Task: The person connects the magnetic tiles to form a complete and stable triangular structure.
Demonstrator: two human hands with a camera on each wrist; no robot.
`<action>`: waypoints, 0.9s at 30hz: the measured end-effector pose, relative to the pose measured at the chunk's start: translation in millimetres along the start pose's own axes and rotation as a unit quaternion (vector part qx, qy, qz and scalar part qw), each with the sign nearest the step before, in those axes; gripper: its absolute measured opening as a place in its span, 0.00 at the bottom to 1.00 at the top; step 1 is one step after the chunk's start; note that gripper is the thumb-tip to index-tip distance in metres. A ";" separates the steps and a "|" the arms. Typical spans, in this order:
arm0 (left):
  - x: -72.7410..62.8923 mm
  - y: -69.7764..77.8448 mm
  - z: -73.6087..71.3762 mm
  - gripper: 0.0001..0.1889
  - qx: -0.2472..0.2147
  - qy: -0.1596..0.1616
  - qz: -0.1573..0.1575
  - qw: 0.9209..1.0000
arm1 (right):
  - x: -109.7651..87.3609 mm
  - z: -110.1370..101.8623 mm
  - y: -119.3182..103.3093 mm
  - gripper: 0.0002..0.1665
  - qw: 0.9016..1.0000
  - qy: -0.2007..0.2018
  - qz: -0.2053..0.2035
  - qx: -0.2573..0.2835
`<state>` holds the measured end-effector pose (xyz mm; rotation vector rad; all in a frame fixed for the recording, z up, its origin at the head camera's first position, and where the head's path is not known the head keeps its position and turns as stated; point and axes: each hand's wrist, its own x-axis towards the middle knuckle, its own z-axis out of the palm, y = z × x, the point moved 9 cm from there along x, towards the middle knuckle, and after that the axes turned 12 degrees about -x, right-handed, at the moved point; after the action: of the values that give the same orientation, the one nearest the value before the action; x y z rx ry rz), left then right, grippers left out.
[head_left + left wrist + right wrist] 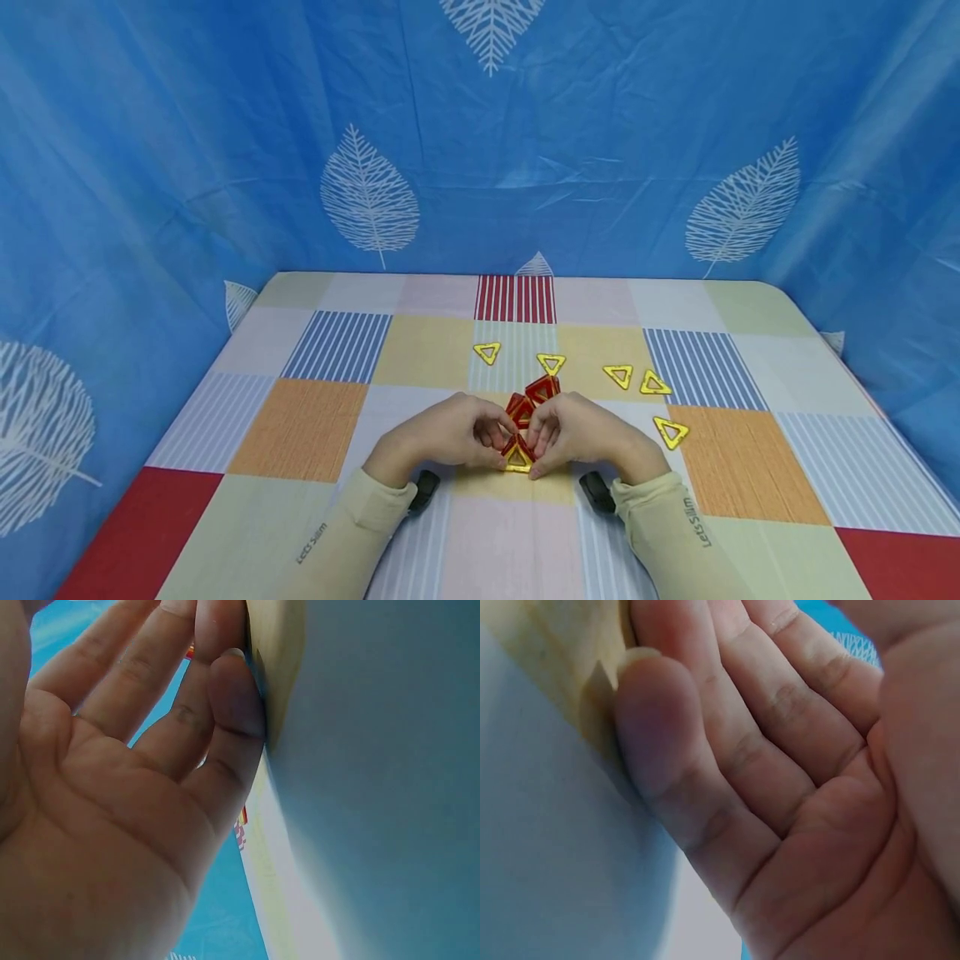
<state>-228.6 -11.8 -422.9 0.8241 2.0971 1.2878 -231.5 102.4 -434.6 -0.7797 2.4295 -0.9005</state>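
Note:
Between my two hands in the head view is a small pyramid of triangular tiles, with red sides and a yellow-framed triangle [517, 467] facing me. My left hand [453, 429] grips it from the left with curled thumb and fingers. From the right, my right hand [585, 429] pinches the same pyramid near its base. Just beyond the fingers stand a red triangle piece [519, 408] and another red piece [542, 387]. The wrist views show mostly the left palm [112, 810] and the right palm [817, 847], with fingertips low at the tabletop; the pyramid is hidden there.
Loose yellow triangle tiles lie beyond and to the right: one tile [487, 353] at the back left, another tile [618, 377] farther right, and one [670, 432] right of my right hand. A patchwork cloth [300, 425] covers the table; blue curtains [600, 167] surround it.

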 end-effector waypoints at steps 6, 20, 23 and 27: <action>-0.3 0.2 2.3 0.21 0.011 -0.006 0.002 1.000 | -2.4 -2.9 1.6 0.12 1.000 -0.004 0.004 0.007; 0.9 -3.2 3.1 0.12 0.025 0.007 -0.016 1.000 | -17.9 -35.6 21.9 0.09 0.997 0.075 0.027 0.012; 0.6 -3.9 4.4 0.12 0.018 0.008 -0.018 1.000 | -30.0 -54.1 35.2 0.10 0.992 0.117 0.041 0.006; 1.0 -4.9 5.7 0.14 0.019 0.009 -0.017 1.000 | -55.5 -86.1 57.8 0.13 0.974 0.207 0.088 -0.026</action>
<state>-226.2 -9.6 -429.8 0.7918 2.1461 1.2446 -258.7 212.6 -403.7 -0.4113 2.8370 -1.0118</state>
